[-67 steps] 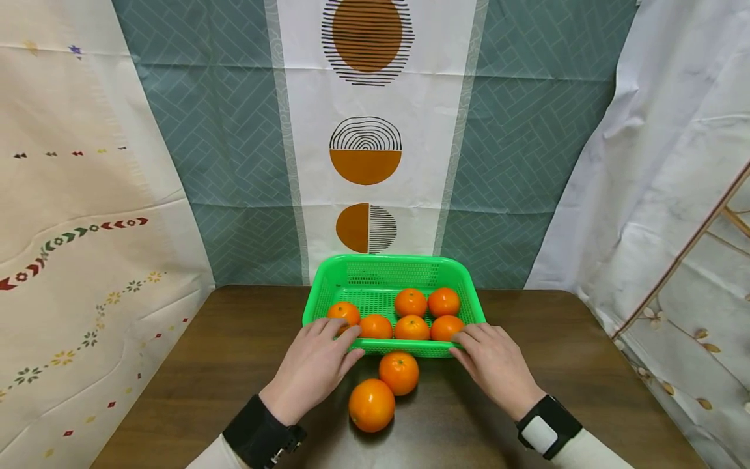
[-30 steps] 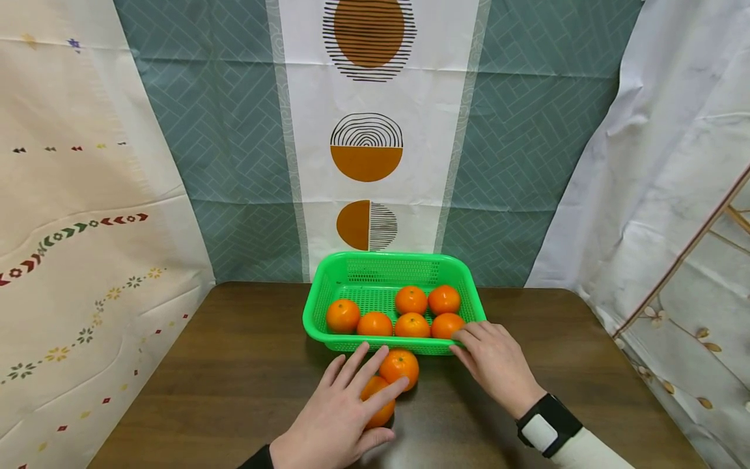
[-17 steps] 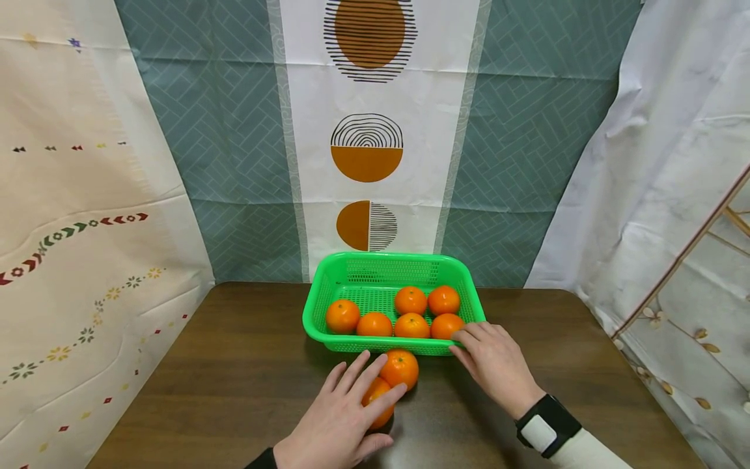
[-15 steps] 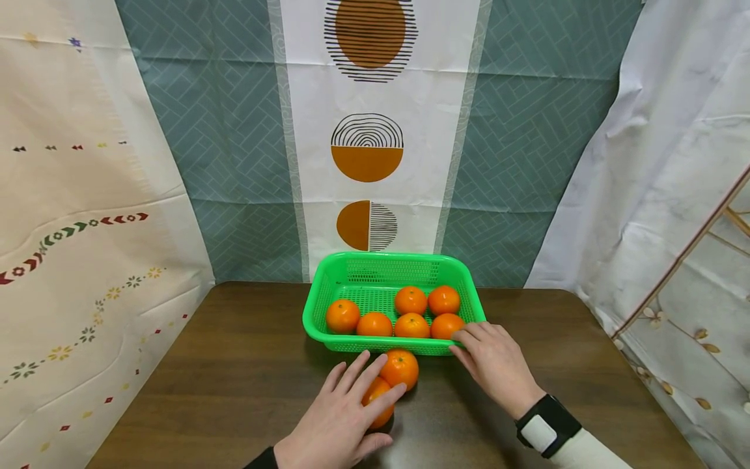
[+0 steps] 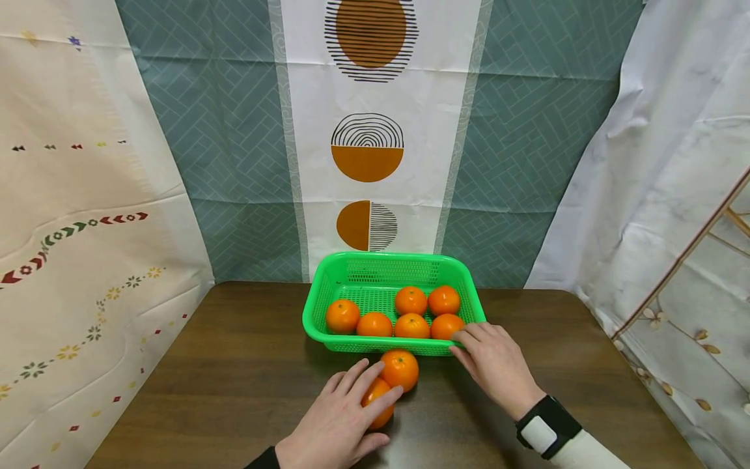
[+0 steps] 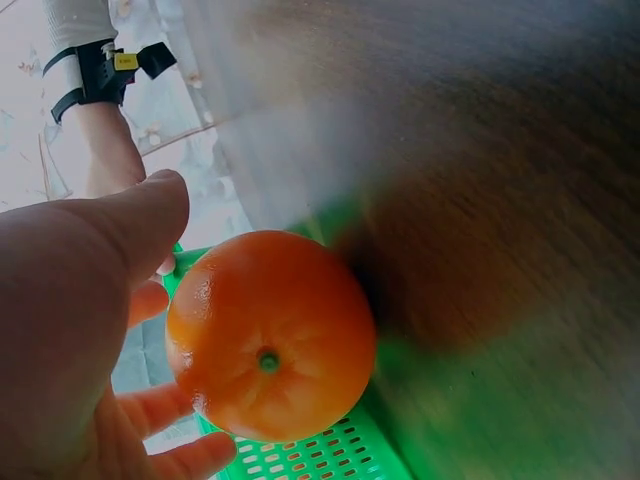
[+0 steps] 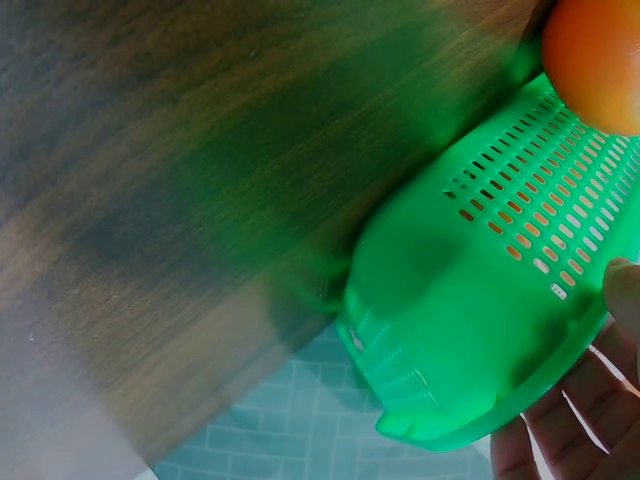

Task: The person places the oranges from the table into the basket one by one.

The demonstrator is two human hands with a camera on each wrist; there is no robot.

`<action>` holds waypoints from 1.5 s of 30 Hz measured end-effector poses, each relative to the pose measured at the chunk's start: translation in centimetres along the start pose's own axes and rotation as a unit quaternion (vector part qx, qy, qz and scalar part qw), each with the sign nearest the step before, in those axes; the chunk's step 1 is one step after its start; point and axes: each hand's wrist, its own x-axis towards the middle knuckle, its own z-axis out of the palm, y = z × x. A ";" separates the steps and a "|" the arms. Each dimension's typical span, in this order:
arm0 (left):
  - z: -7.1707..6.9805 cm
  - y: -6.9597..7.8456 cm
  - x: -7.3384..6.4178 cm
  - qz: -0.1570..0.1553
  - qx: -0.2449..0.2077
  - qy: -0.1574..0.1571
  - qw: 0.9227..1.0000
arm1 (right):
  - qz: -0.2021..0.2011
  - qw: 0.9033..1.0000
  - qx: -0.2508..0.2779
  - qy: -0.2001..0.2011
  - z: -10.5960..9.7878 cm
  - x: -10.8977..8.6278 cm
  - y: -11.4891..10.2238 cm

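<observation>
My left hand (image 5: 340, 417) has its fingers spread over the nearer of two loose oranges (image 5: 377, 404), partly covering it. In the left wrist view the fingers lie beside an orange (image 6: 270, 340), with the thumb apart from it. The other loose orange (image 5: 400, 370) sits just in front of the green basket (image 5: 319, 335). At the basket's front right corner, my right hand (image 5: 497, 366) holds the rim between thumb and fingers. Several oranges lie inside, one (image 5: 447, 326) close to the right fingertips.
Beneath everything is a dark wooden table (image 5: 234, 365). Patterned cloth (image 5: 234, 163) hangs behind its back edge, and pale cloths hang at the left and right sides.
My left hand has left the basket's front left edge and come down and right over the nearer loose orange, where it has shifted slightly. My right hand stays on the rim.
</observation>
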 end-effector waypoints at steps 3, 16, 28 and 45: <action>0.1 0.0 0.0 0.000 -0.001 -0.002 1.000 | 0.000 1.000 0.001 0.000 0.0 0.0 0.0; 0.1 -0.2 0.1 -0.007 -0.020 -0.032 0.999 | 0.002 1.000 0.004 0.002 0.1 -0.1 0.1; 0.5 -0.3 0.1 0.000 -0.008 -0.018 1.000 | -0.003 1.000 0.001 0.009 0.2 -0.1 0.1; 0.6 -0.3 0.5 -0.001 -0.030 -0.023 0.999 | -0.003 1.000 0.001 0.014 0.3 -0.2 0.1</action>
